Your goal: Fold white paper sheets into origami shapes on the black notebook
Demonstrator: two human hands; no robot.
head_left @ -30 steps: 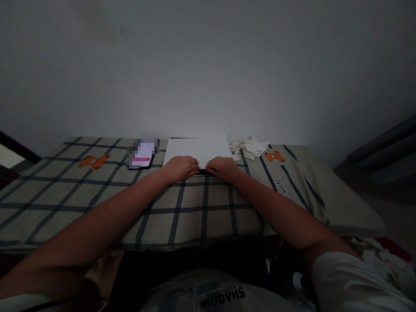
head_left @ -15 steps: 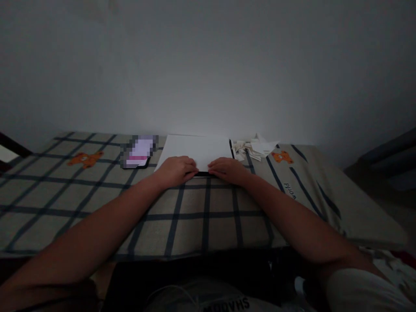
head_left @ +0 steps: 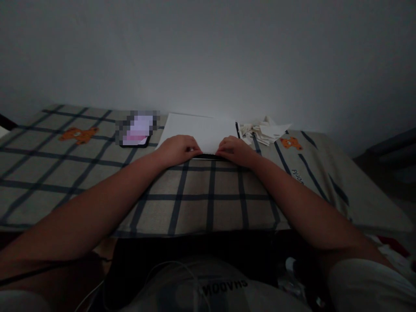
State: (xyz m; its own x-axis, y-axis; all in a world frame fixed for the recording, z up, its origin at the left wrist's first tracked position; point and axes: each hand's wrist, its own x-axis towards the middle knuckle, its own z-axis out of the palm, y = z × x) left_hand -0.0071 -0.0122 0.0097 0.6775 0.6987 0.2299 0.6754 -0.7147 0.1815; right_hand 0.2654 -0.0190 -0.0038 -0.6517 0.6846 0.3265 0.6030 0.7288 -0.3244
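Observation:
A sheet of white paper (head_left: pixel 199 130) lies on the checked cloth against the wall, with a dark, flat thing (head_left: pixel 237 126) showing from under its right and near edges. At the near edge of the paper, my left hand (head_left: pixel 178 148) is closed, thumb and fingertips pinched together. My right hand (head_left: pixel 236 150) pinches the same edge a short way to the right, its fingers bent. Both sets of fingertips rest on the paper's edge, a small gap between them. Beside the right hand lies a heap of torn or cut paper strips (head_left: pixel 264 131).
A phone (head_left: pixel 138 130) with a lit, blurred screen is left of the paper. The checked cloth (head_left: pixel 195 212) covers the table, with orange bear prints on both sides. A wall (head_left: pixel 208 56) stands directly behind. Below the table's front edge at right is a clear bottle (head_left: pixel 290 273).
The camera has tipped down, so the table sits higher in view. My fingertips are a little farther apart and more bent along the paper's near edge. Phone and strips stay put.

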